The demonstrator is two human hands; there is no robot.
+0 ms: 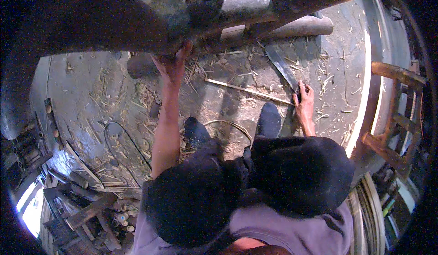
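1. The right hand (305,100) is low over the floor (98,74), at the near end of a long knife (280,66). Its fingers are bent and its thumb is apart from them. I cannot tell if it grips the handle.
2. The long knife lies aslant, in front of the right foot (269,120). Its flat, dark blade points away, and its far tip is near a round, pale log (303,27).
3. The left hand (174,63) reaches far ahead to some dark wood. Its fingers are in shade, so I cannot tell if they are spread or pinching.
4. A thin, straight wood strip (248,90) lies across the floor, with 1 end just beside the right hand.
5. A bent strip (230,123) curves between the 2 dark-covered feet.
6. Little wood bits are all around.
7. A heap of wood pieces (93,211) sits at the left, near the knees.
8. A wooden frame (396,72) stands at the right.
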